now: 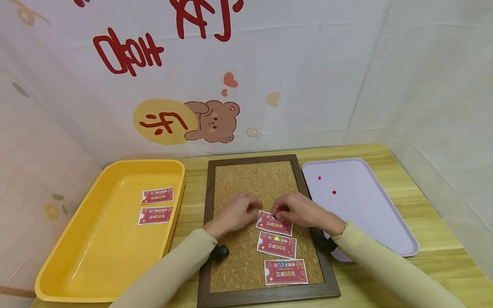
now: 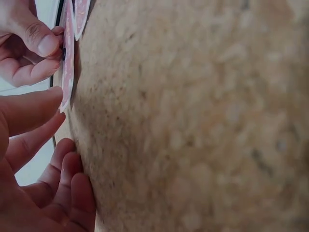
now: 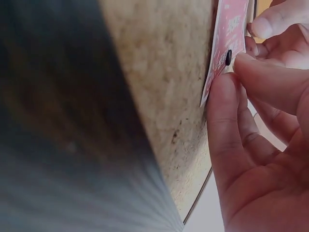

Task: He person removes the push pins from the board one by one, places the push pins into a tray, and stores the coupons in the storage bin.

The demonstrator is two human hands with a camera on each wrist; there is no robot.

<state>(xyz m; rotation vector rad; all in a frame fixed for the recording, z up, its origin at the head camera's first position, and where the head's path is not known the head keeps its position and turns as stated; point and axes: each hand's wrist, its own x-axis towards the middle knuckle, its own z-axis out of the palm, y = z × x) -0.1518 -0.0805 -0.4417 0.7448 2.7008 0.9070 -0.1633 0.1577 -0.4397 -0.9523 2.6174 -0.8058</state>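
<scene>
A red coupon (image 1: pixel 274 223) lies on the cork board (image 1: pixel 245 267), topmost of three in a column. My left hand (image 1: pixel 238 213) pinches its left edge with thumb and forefinger, the other fingers loosely bent near the cork in the left wrist view. At the coupon's upper middle, my right hand (image 1: pixel 294 209) holds a black push pin (image 3: pixel 229 57) by the fingertips; the pin's point is hidden. Below are a second coupon (image 1: pixel 277 247) with a yellow push pin (image 1: pixel 276 238) and a third coupon (image 1: pixel 285 275) with a blue push pin (image 1: pixel 282 264).
The board's dark wooden frame (image 1: pixel 269 295) borders the cork. To its left stands a yellow tray (image 1: pixel 108 247) holding a coupon (image 1: pixel 157 195) and another coupon (image 1: pixel 154 215). A lavender tray (image 1: pixel 360 213) on the right has a pink pin (image 1: pixel 319 178) and a red pin (image 1: pixel 334 192).
</scene>
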